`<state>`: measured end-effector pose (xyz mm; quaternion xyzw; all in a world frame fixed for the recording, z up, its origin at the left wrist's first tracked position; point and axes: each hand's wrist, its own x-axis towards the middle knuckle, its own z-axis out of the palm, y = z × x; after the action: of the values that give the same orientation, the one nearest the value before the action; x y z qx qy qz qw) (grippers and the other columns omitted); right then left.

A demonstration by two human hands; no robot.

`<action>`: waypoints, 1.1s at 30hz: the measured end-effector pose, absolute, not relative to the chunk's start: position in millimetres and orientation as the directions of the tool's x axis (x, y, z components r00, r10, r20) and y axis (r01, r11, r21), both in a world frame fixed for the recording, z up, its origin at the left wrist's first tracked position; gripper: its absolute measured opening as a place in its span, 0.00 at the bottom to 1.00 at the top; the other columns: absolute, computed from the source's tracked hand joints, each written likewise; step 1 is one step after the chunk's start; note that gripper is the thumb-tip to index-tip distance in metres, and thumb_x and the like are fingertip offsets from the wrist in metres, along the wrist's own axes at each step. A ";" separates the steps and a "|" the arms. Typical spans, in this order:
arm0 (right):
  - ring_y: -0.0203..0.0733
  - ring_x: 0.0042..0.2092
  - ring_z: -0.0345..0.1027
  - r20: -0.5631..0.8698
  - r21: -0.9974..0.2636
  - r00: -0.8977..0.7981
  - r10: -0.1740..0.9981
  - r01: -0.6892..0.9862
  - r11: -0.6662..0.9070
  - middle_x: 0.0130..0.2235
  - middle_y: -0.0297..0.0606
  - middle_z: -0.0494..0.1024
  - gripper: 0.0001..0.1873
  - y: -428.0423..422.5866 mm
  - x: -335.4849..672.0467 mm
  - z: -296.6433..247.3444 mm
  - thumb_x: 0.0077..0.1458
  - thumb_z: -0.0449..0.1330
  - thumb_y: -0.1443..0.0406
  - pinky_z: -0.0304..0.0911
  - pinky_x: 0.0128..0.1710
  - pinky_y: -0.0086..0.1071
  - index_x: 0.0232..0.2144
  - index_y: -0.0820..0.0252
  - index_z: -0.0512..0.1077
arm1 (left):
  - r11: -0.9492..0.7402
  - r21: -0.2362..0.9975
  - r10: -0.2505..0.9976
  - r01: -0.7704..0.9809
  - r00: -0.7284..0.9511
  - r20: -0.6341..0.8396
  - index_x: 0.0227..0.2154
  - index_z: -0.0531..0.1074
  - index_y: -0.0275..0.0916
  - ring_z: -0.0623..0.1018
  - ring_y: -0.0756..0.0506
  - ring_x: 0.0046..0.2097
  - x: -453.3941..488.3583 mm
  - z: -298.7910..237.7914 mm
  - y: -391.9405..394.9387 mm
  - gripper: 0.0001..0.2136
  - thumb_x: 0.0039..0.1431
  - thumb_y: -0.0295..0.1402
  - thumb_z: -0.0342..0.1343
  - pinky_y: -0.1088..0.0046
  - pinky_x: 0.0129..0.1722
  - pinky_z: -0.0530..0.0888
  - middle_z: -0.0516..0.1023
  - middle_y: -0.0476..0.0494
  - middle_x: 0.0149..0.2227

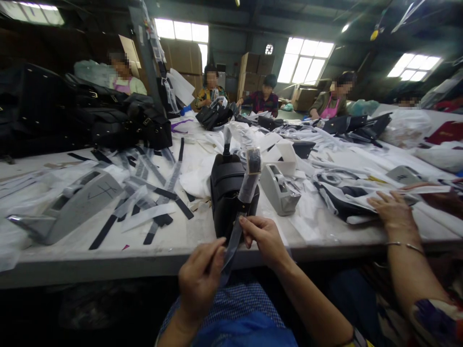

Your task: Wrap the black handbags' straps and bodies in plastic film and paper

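Observation:
A black handbag (226, 178) stands on the white table in front of me. Its raised handle (249, 185) is wrapped in clear and whitish film. From the handle's base a strip of clear plastic film (234, 243) runs down towards me, over the table edge. My right hand (263, 236) pinches the upper part of this strip, close to the bag's front. Lower and to the left, my left hand (202, 274) closes thumb against fingers on the strip's edge. Whether a dark strap lies inside the film is hard to tell.
Grey tape dispensers stand left (81, 202) and right (280, 190) of the bag. Black and film-covered strips (159, 193) lie scattered at left, before piled black bags (119, 118). At right, a co-worker's hand (394, 212) rests on another bag. Several people work across the table.

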<state>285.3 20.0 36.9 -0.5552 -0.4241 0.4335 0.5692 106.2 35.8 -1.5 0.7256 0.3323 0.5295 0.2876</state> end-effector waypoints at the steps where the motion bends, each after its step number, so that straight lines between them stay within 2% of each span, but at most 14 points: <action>1: 0.29 0.19 0.58 -0.002 -0.999 0.259 0.966 -0.046 0.010 0.16 0.29 0.67 0.23 20.7 285.2 36.5 0.58 0.63 0.53 0.56 0.22 0.25 0.19 0.63 0.71 | -0.482 0.854 0.875 0.194 0.165 0.456 0.44 0.79 0.41 0.81 0.45 0.40 105.7 4.5 38.6 0.10 0.64 0.34 0.57 0.72 0.43 0.76 0.83 0.43 0.40; 2: 0.29 0.19 0.58 -0.006 -0.998 0.254 0.967 -0.064 0.011 0.16 0.29 0.67 0.23 21.7 284.2 36.1 0.57 0.63 0.53 0.55 0.22 0.25 0.19 0.63 0.72 | -0.340 0.923 0.936 0.178 0.162 0.313 0.42 0.80 0.40 0.81 0.44 0.40 106.9 10.5 41.7 0.11 0.64 0.38 0.56 0.71 0.43 0.76 0.83 0.42 0.39; 4: 0.29 0.19 0.60 -0.010 -0.997 0.243 0.970 -0.072 0.008 0.17 0.29 0.68 0.22 23.9 280.0 35.4 0.57 0.64 0.52 0.56 0.21 0.25 0.20 0.63 0.72 | -0.084 0.994 0.950 0.072 0.307 0.058 0.40 0.80 0.38 0.80 0.43 0.39 113.7 20.0 46.6 0.16 0.65 0.45 0.54 0.71 0.40 0.76 0.82 0.41 0.37; 6: 0.30 0.19 0.62 -0.010 -0.999 0.241 0.971 -0.052 0.003 0.17 0.30 0.69 0.23 25.6 274.7 35.4 0.56 0.64 0.51 0.57 0.21 0.25 0.19 0.63 0.72 | 0.109 0.993 0.888 -0.035 0.452 -0.082 0.38 0.79 0.37 0.79 0.45 0.36 123.2 24.1 47.7 0.18 0.63 0.48 0.55 0.73 0.36 0.75 0.82 0.41 0.35; 8: 0.31 0.20 0.63 -0.003 -1.000 0.236 0.972 0.001 -0.003 0.18 0.31 0.70 0.23 25.5 273.2 36.9 0.56 0.63 0.51 0.58 0.21 0.25 0.20 0.62 0.72 | 0.210 0.974 0.870 -0.080 0.471 -0.149 0.40 0.78 0.36 0.75 0.49 0.28 130.9 22.0 44.9 0.19 0.59 0.49 0.59 0.77 0.27 0.71 0.79 0.45 0.30; 11: 0.34 0.20 0.65 0.066 -0.980 0.254 0.965 0.199 0.015 0.18 0.32 0.71 0.23 23.2 291.6 44.0 0.57 0.62 0.50 0.60 0.23 0.28 0.22 0.62 0.75 | 0.209 0.977 0.907 -0.044 0.381 -0.177 0.43 0.77 0.36 0.66 0.53 0.21 134.2 12.7 38.9 0.22 0.55 0.50 0.62 0.80 0.19 0.61 0.73 0.50 0.24; 13: 0.37 0.24 0.69 0.212 -0.921 0.387 0.897 0.386 0.051 0.20 0.34 0.74 0.22 22.6 323.1 50.5 0.59 0.60 0.50 0.64 0.30 0.31 0.26 0.61 0.78 | 0.149 0.989 0.942 -0.005 0.304 -0.141 0.43 0.77 0.37 0.66 0.52 0.22 132.6 7.0 36.6 0.24 0.53 0.51 0.63 0.79 0.19 0.61 0.73 0.50 0.25; 15: 0.43 0.36 0.74 0.395 -0.836 0.565 0.724 0.548 0.027 0.30 0.38 0.80 0.19 25.3 366.2 55.3 0.58 0.60 0.51 0.66 0.44 0.36 0.32 0.59 0.80 | 0.090 0.995 0.964 0.036 0.247 -0.096 0.42 0.79 0.36 0.68 0.50 0.24 131.2 4.0 36.0 0.24 0.50 0.51 0.65 0.77 0.21 0.64 0.74 0.48 0.25; 16: 0.47 0.47 0.73 0.447 -0.800 0.615 0.650 0.600 -0.018 0.41 0.42 0.81 0.16 28.4 389.2 56.1 0.56 0.61 0.52 0.62 0.54 0.39 0.36 0.58 0.80 | 0.073 0.996 0.970 0.051 0.230 -0.083 0.41 0.79 0.36 0.70 0.49 0.24 131.1 3.4 36.1 0.25 0.49 0.52 0.65 0.76 0.21 0.65 0.74 0.48 0.24; 18: 0.54 0.63 0.58 0.379 -0.820 0.709 0.594 0.555 -0.139 0.56 0.44 0.75 0.14 37.3 431.0 54.1 0.50 0.66 0.54 0.46 0.66 0.43 0.33 0.57 0.81 | 0.056 0.996 0.975 0.068 0.212 -0.069 0.40 0.80 0.36 0.71 0.47 0.25 132.5 2.6 36.7 0.25 0.48 0.53 0.65 0.75 0.22 0.66 0.74 0.48 0.23; 20: 0.58 0.67 0.51 0.227 -0.876 0.745 0.627 0.438 -0.203 0.58 0.45 0.73 0.15 47.8 460.4 48.2 0.47 0.67 0.52 0.40 0.67 0.46 0.26 0.58 0.80 | 0.043 0.996 0.976 0.075 0.210 -0.058 0.39 0.80 0.36 0.72 0.46 0.25 135.0 1.1 37.4 0.26 0.47 0.54 0.65 0.74 0.23 0.68 0.74 0.47 0.23; 24: 0.59 0.58 0.67 0.072 -0.942 0.689 0.721 0.285 -0.178 0.47 0.47 0.81 0.24 59.3 479.2 39.9 0.48 0.63 0.44 0.57 0.59 0.51 0.25 0.59 0.81 | 0.041 0.993 0.974 0.109 0.216 -0.064 0.39 0.80 0.36 0.71 0.46 0.24 137.7 -4.6 38.9 0.27 0.47 0.56 0.64 0.73 0.23 0.67 0.73 0.48 0.22; 30: 0.54 0.61 0.64 0.116 -0.980 0.724 0.680 0.196 -0.041 0.53 0.44 0.78 0.24 31.5 467.0 50.2 0.44 0.68 0.44 0.61 0.56 0.41 0.30 0.58 0.82 | 0.063 0.991 0.969 0.115 0.232 -0.089 0.40 0.80 0.37 0.69 0.48 0.23 134.0 -7.8 39.6 0.25 0.49 0.55 0.63 0.74 0.24 0.67 0.73 0.50 0.22; 33: 0.48 0.50 0.73 0.034 -0.995 0.752 0.659 0.088 -0.048 0.46 0.44 0.82 0.24 13.0 462.1 40.0 0.41 0.71 0.46 0.68 0.48 0.37 0.31 0.59 0.82 | 0.080 0.992 0.968 0.102 0.229 -0.101 0.39 0.80 0.37 0.68 0.49 0.23 133.6 -6.3 39.6 0.26 0.48 0.55 0.64 0.74 0.23 0.67 0.72 0.50 0.21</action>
<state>462.1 13.0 40.0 -0.6881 -0.2713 0.2250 0.6342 133.6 39.6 -6.3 0.5544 0.4824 0.3909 0.5543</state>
